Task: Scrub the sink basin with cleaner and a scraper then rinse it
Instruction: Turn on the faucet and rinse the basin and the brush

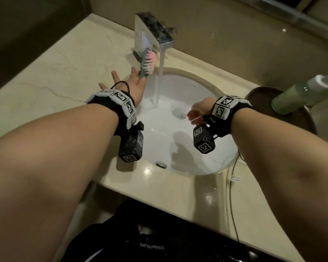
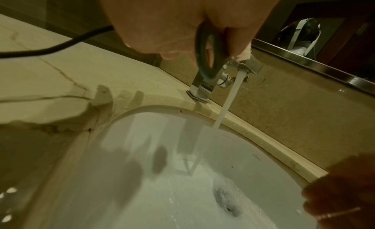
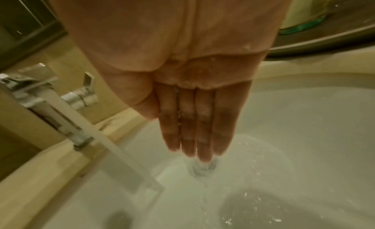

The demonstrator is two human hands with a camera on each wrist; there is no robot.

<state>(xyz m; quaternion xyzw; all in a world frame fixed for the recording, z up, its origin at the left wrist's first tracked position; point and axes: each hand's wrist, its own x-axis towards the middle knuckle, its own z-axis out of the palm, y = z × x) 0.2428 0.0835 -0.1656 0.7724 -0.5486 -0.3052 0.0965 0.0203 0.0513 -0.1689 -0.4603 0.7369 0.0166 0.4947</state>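
Note:
The white sink basin (image 1: 201, 154) is wet, and water (image 1: 161, 70) runs from the square chrome faucet (image 1: 153, 33) toward the drain (image 1: 179, 112). My left hand (image 1: 130, 79) is raised over the basin's far left rim. It pinches the green handle of a scrub brush (image 1: 147, 62) with pink and green bristles, beside the stream. The handle's loop (image 2: 207, 56) shows under my palm, and my other fingers are spread. My right hand (image 1: 193, 114) hangs inside the basin just right of the drain. Its fingers (image 3: 194, 133) are straight, together, wet, and hold nothing.
A pale green bottle (image 1: 301, 89) stands on a dark round tray (image 1: 261, 93) right of the basin. A thin cable (image 1: 232, 178) trails over the front right counter. The beige marble counter (image 1: 51, 72) stretches left. The faucet lever (image 3: 81, 96) sticks out sideways.

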